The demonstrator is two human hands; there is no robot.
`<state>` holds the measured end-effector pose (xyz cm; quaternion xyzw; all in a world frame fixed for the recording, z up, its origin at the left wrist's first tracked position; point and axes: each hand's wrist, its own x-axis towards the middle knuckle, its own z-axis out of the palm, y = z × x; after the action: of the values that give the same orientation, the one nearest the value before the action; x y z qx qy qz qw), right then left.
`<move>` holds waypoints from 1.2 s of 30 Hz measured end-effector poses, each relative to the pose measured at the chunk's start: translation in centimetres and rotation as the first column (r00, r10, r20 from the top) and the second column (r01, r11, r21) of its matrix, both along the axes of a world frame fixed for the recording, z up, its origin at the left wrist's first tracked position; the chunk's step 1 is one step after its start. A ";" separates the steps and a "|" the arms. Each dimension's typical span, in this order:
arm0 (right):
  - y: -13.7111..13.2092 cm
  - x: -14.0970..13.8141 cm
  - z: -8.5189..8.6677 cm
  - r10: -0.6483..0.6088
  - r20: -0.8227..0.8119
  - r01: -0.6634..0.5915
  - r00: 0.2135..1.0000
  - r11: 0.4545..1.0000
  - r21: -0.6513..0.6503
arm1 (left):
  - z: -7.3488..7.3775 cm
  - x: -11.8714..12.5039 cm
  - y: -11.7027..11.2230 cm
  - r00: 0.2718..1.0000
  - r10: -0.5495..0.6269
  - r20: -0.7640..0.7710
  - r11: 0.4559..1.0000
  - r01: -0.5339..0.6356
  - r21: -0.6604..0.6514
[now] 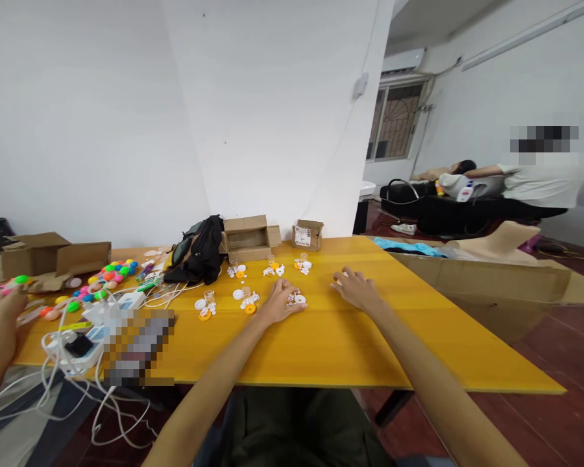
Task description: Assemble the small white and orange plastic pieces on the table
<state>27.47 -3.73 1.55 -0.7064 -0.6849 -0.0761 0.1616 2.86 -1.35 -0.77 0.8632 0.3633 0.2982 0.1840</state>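
My left hand (278, 303) rests on the table around a small group of parts, thumb and fingers apart. White wheels (299, 299) and dotted pieces lie between its thumb and fingers. To the right, my right hand (356, 288) is low over the tabletop with fingers curled down; a small white part (340, 277) shows at its fingertips, mostly hidden. Several similar groups lie left of and beyond my left hand, each with a clear cup (209, 296), a white disc (237, 294), an orange ring (250, 309) and small white dotted pieces.
Open cardboard boxes (247, 239) and a black bag (199, 250) stand along the back. At left are colourful balls (109, 275), power strips (85, 344) with tangled cables, and another person's hand (10, 308). A large carton (486, 292) stands beyond the table's right edge (467, 318).
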 end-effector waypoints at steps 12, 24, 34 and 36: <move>-1.8 2.7 0.1 -0.076 0.112 0.077 0.991 0.997 -0.002 | -0.1 0.2 0.1 0.999 -0.005 0.033 1.000 0.005 0.002; -1.4 3.7 -0.2 -0.070 0.228 0.031 0.971 0.985 0.170 | -0.2 -0.1 0.0 0.997 -0.001 0.075 0.999 0.004 -0.038; -1.4 2.0 0.3 0.228 -0.034 -0.212 0.973 0.941 0.265 | -0.3 -0.4 0.3 0.969 -0.004 0.246 0.994 0.031 -0.107; -1.3 0.3 0.2 0.306 -0.193 -0.253 0.932 0.933 0.255 | -0.1 -0.5 0.2 0.961 -0.018 0.278 0.996 0.041 -0.075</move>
<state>27.79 -5.01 1.74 -0.5821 -0.7424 -0.0476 0.3281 2.41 -1.14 -0.92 0.8103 0.3329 0.3983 0.2719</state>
